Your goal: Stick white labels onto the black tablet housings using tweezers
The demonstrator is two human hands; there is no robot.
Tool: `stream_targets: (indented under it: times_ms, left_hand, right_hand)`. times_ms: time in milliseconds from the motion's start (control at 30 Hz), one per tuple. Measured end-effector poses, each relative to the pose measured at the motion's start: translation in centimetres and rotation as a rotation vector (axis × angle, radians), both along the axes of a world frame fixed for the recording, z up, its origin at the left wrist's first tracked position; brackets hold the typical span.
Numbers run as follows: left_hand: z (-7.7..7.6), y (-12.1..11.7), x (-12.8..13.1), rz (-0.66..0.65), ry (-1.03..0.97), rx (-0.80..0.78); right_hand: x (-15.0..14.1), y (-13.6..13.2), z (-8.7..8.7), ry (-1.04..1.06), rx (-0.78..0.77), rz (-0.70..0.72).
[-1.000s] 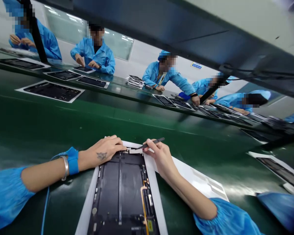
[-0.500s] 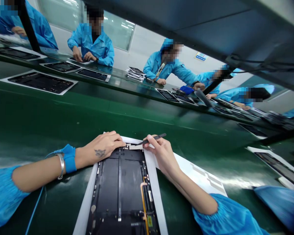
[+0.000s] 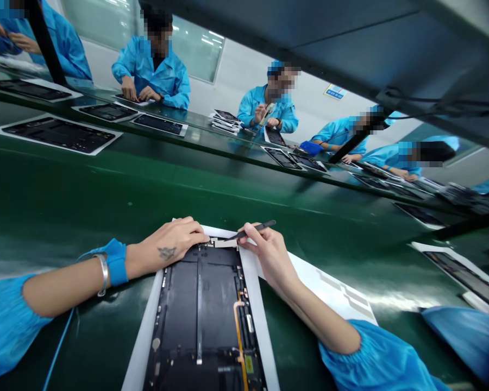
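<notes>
An opened tablet [image 3: 179,304] with black inner parts and an orange flat cable lies lengthwise before me on a white sheet [image 3: 264,331]. My left hand [image 3: 179,241] is closed over its far left corner, fingertips at the top edge by small metal parts. Black tweezers [image 3: 258,226] sit pinched in my right hand [image 3: 269,252] at the far right corner. Their tip points at a pale flat strip [image 3: 226,244] along the top edge; whether it touches is too small to tell. My left wrist wears a blue band [image 3: 116,263] with a cord.
A white sheet with grey strips [image 3: 326,282] lies under my right forearm. More opened tablets [image 3: 61,134] on sheets rest across the green surface [image 3: 106,184]. Co-workers in blue sit along the far side. A dark shelf [image 3: 350,49] overhangs the upper right.
My hands, the tweezers and the tablet stay put. A middle co-worker has drawn back an outstretched arm and now handles a tablet. The large tablet at far left has shifted slightly left.
</notes>
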State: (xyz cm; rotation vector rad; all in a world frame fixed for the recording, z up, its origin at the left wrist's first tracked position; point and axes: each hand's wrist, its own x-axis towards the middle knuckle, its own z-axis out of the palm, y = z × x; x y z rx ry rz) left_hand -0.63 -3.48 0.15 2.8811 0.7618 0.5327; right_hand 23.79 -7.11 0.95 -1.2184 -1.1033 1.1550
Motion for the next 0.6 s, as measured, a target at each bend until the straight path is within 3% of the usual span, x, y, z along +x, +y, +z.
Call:
stream_targets:
  times_ms: [600]
  left_hand:
    - [-0.27,0.52,-0.26,-0.018,0.076,0.012]
  right_hand:
    - [0.19,0.43,-0.74,-0.095,0.044,0.008]
